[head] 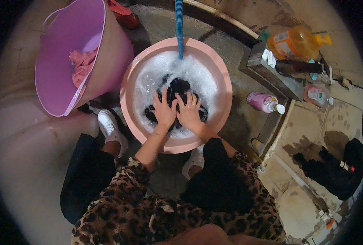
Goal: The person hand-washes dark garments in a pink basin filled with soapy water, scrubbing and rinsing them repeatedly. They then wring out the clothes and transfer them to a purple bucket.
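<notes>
A round pink plastic basin (pixel 223 88) stands before me, holding water covered with white suds (pixel 204 73). Dark wet cloth (pixel 178 87) bunches up in the middle of the suds. My left hand (pixel 165 110) lies flat on the cloth, its fingers spread. Beside it, thumbs close together, my right hand (pixel 189 112) presses on the same cloth with fingers apart. Neither hand is closed around anything. From above, a blue ribbed hose (pixel 179 27) reaches down into the foam at the far side of the basin. Much of the cloth is hidden under suds and hands.
A purple flexible tub (pixel 117 61) with pink cloth (pixel 82 67) inside stands at left. On the right are a stone ledge (pixel 270 75), a large orange bottle (pixel 291 43), a pink bottle (pixel 262 102) on the floor and another bottle (pixel 317 95). Black cloth (pixel 328 171) lies on wet tiles.
</notes>
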